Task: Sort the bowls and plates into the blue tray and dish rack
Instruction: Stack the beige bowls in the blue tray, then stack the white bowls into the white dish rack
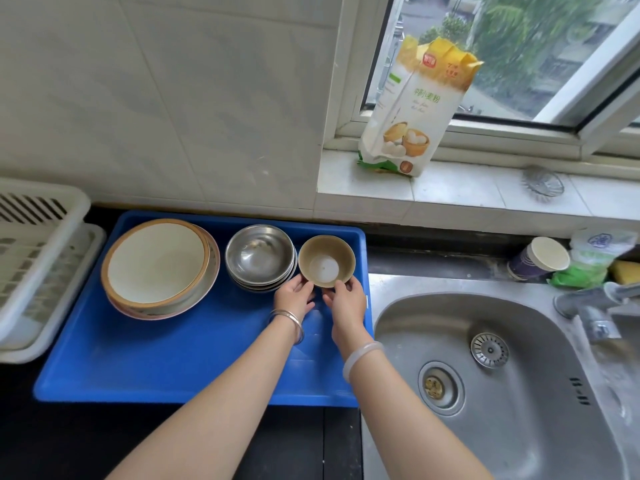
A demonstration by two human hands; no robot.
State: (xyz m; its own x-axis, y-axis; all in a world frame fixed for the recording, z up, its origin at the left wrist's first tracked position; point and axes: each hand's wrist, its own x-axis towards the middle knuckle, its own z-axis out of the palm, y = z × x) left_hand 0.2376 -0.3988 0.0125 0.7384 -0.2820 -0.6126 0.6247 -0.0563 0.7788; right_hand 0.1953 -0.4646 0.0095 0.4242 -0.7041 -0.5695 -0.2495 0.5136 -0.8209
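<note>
A blue tray (166, 368) lies on the dark counter. At its far right corner sits a small tan bowl (326, 260) with a white inside. My left hand (294, 296) grips its near left rim and my right hand (346, 301) grips its near right rim. To the left of it stands a stack of steel bowls (260, 256). A large cream bowl with a brown rim (156, 263) rests on stacked plates (204, 289) at the tray's far left. The white dish rack (38, 258) stands left of the tray.
A steel sink (502, 375) with a faucet (595, 317) lies right of the tray. A paper cup (540, 259), a green-white bag (595, 258) and a yellow sponge (625, 271) sit behind it. A flour bag (412, 109) and a glass dish (543, 182) stand on the windowsill.
</note>
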